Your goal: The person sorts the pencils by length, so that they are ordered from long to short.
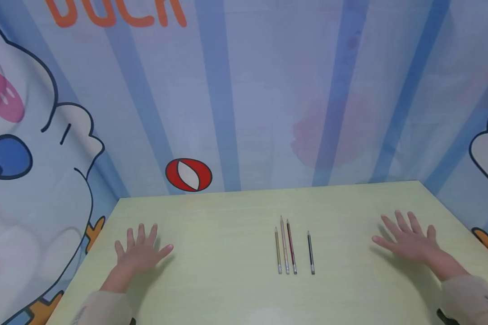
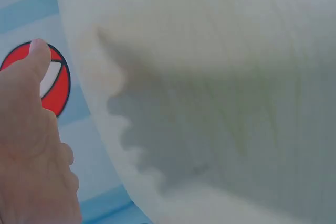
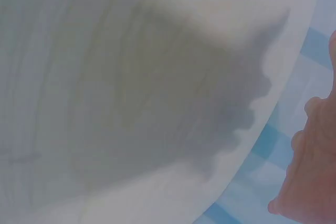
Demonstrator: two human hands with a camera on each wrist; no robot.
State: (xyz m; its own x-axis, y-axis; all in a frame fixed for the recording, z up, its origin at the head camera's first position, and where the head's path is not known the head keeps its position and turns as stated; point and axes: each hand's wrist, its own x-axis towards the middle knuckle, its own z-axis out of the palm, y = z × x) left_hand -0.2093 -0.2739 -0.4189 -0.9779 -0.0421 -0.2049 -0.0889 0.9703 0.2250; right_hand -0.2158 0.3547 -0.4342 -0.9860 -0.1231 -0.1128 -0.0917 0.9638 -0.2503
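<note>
In the head view several pencils lie on the pale table, tips pointing away and ferrule ends toward me. A yellowish pencil (image 1: pixel 278 251), a pink one (image 1: pixel 284 246) and a dark red one (image 1: pixel 291 247) lie close together. A dark blue pencil (image 1: pixel 310 253) lies a little apart on their right. My left hand (image 1: pixel 140 254) spreads its fingers over the table's left side, holding nothing. Over the right side my right hand (image 1: pixel 410 241) is likewise spread, with nothing in it. Each hand casts a shadow on the tabletop, and both are well away from the pencils.
The light wooden table (image 1: pixel 219 234) ends at a striped blue cloth backdrop (image 1: pixel 260 99) behind it. Cartoon figures are printed on the cloth, along with a red and white ball (image 1: pixel 189 174). Side panels of the same cloth flank the table.
</note>
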